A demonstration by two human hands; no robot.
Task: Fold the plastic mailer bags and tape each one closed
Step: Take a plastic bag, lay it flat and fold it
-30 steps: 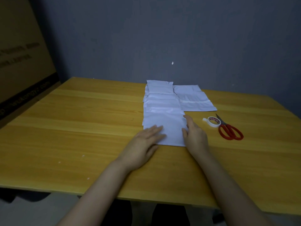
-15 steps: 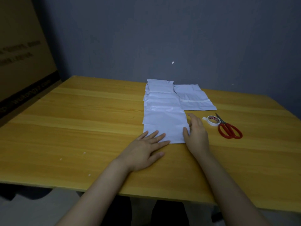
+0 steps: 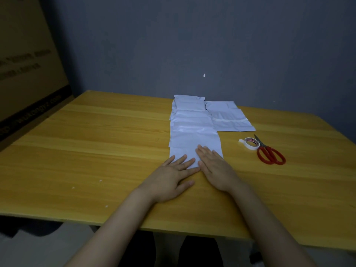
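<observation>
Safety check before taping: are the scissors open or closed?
Closed. The scissors lie flat on the table, blades together, handle loops side by side, by the tape roll.

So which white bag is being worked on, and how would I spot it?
Start at the yellow wooden table, then follow the column of white bags running from the wall toward the near edge. It is the nearest bag, the only one with the left hand and right hand resting on it.

Dim, flat light, bluish cast. Weak sheen on mailer bags (image 3: 192, 130); bench (image 3: 96, 141) evenly lit. Edges bowed; left lettering (image 3: 23, 62) blurred.
</observation>
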